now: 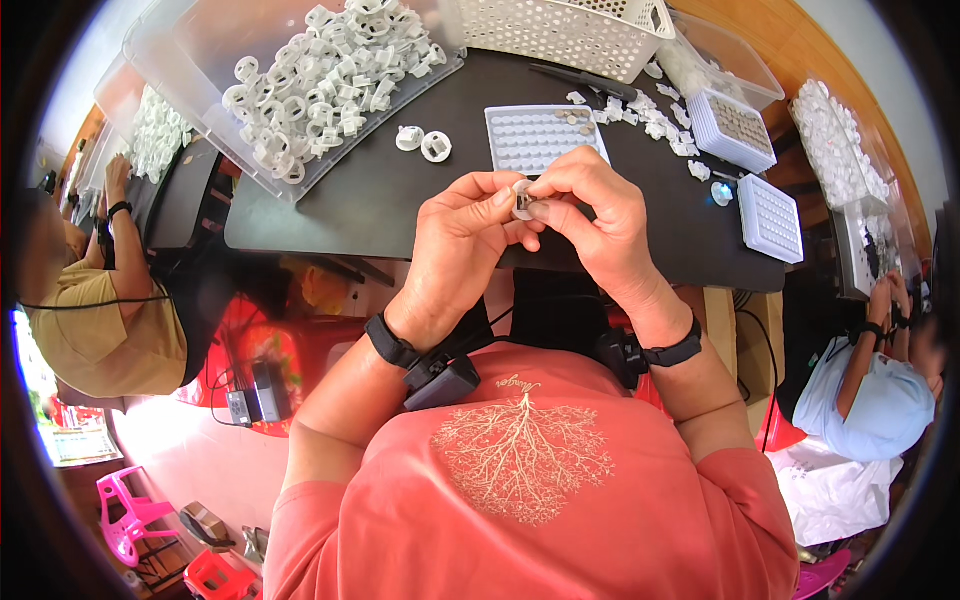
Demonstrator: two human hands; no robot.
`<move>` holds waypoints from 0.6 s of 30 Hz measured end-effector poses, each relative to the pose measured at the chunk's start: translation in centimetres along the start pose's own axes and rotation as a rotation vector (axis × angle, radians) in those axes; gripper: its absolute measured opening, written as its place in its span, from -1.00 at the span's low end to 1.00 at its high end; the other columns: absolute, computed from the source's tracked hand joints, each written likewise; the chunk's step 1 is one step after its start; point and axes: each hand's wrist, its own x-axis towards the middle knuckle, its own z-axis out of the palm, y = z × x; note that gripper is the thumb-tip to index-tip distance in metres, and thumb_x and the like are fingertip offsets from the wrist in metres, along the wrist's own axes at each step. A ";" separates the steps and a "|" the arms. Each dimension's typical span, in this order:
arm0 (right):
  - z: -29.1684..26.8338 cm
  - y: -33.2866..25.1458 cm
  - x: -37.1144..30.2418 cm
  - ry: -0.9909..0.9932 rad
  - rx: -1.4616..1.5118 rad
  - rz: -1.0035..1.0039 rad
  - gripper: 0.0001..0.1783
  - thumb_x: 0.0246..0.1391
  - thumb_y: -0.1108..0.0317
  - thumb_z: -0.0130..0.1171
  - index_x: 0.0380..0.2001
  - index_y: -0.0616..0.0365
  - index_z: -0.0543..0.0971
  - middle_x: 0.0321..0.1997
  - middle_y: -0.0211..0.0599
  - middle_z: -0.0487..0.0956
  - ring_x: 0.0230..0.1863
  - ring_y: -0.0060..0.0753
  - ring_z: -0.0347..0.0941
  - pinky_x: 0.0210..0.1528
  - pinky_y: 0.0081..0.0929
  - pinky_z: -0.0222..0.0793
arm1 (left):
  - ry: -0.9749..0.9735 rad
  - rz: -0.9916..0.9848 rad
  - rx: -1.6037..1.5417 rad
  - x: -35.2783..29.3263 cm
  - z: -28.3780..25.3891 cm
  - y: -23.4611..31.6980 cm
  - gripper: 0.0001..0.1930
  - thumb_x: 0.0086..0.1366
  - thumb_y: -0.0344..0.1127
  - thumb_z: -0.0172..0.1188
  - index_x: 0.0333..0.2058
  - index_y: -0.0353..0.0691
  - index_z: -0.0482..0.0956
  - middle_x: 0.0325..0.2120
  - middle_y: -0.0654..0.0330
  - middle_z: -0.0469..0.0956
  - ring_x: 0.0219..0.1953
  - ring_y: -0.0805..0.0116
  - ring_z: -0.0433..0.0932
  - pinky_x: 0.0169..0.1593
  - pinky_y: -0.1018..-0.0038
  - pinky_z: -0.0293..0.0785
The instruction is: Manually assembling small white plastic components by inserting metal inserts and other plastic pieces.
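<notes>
Between the fingertips of both hands is a small round whitish plastic part (522,201) with a dark spot in its middle. My left hand (462,228) pinches it from one side. From the other side, the thumb and index finger of my right hand (598,208) grip it; the fingers hide part of it. Just beyond my hands lies a pale tray (530,142) with rows of round hollows and a few small grey discs at its far right corner. Two similar round parts, a white one (410,138) and a white ring-shaped one (436,147), rest on the table to the left.
A clear bin (335,188) heaped with white plastic parts stands far left on the dark table (330,225). At the back is a white perforated basket (570,38). Stacked trays (733,130), another tray (770,218) and loose white pieces (655,122) lie right. Other people work on both sides.
</notes>
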 end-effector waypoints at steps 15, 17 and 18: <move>1.1 -0.4 -0.7 0.127 -0.122 0.032 -0.87 0.02 0.70 0.19 -0.38 0.26 0.53 -0.42 -0.31 0.51 -0.45 -0.41 0.54 -0.43 -0.49 0.45 | 0.047 0.039 0.054 -0.3 0.9 -0.2 -0.73 0.45 -0.32 0.10 -0.05 -0.44 0.48 -0.20 0.02 0.58 -0.25 0.24 0.57 -0.18 0.33 0.50; 1.0 -0.5 -0.8 0.119 -0.078 0.080 -0.88 0.05 0.69 0.19 -0.37 0.26 0.53 -0.42 -0.32 0.52 -0.46 -0.45 0.55 -0.44 -0.50 0.45 | 0.048 0.039 0.029 -0.2 0.9 -0.2 -0.76 0.43 -0.35 0.13 -0.08 -0.45 0.49 -0.21 0.01 0.59 -0.26 0.22 0.59 -0.20 0.31 0.54; 1.1 -0.6 -0.8 0.129 -0.003 0.133 -0.90 0.08 0.66 0.20 -0.37 0.26 0.52 -0.43 -0.34 0.54 -0.47 -0.50 0.54 -0.45 -0.52 0.45 | 0.052 0.042 0.003 -0.1 0.9 -0.2 -0.78 0.41 -0.38 0.16 -0.10 -0.46 0.50 -0.22 -0.01 0.60 -0.26 0.19 0.62 -0.23 0.30 0.57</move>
